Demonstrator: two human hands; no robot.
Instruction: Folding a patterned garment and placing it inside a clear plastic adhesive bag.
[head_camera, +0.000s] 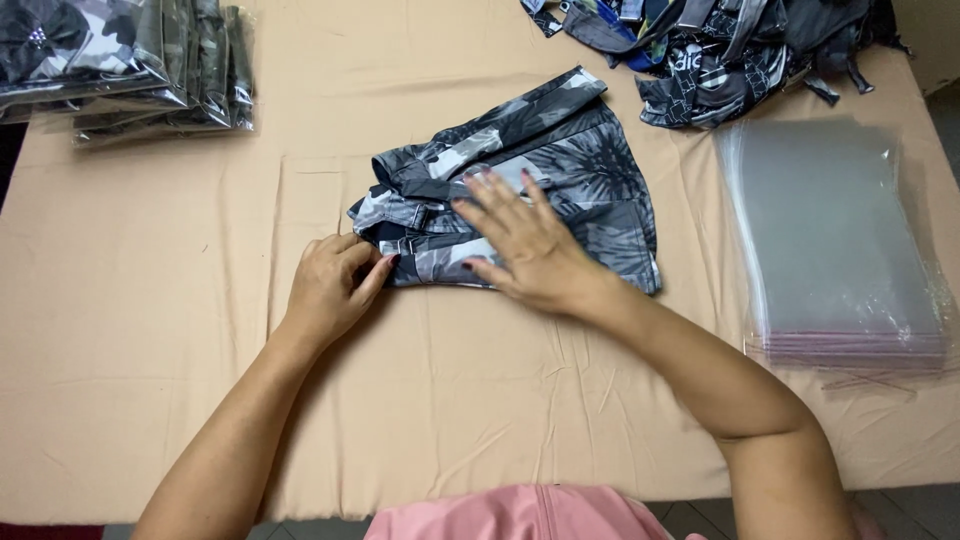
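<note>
A grey, black and white patterned garment (580, 165) lies folded in the middle of a table covered with tan cloth (150, 330). My right hand (525, 240) lies flat on the garment's near left part, fingers spread. My left hand (335, 280) sits at the garment's left near corner, its fingers curled and pinching the fabric edge there.
A stack of clear plastic bags (840, 240) lies at the right. A heap of loose dark patterned garments (720, 50) sits at the far right. Bagged garments (130, 60) are piled at the far left. Something of pink fabric (520, 515) shows at the near edge.
</note>
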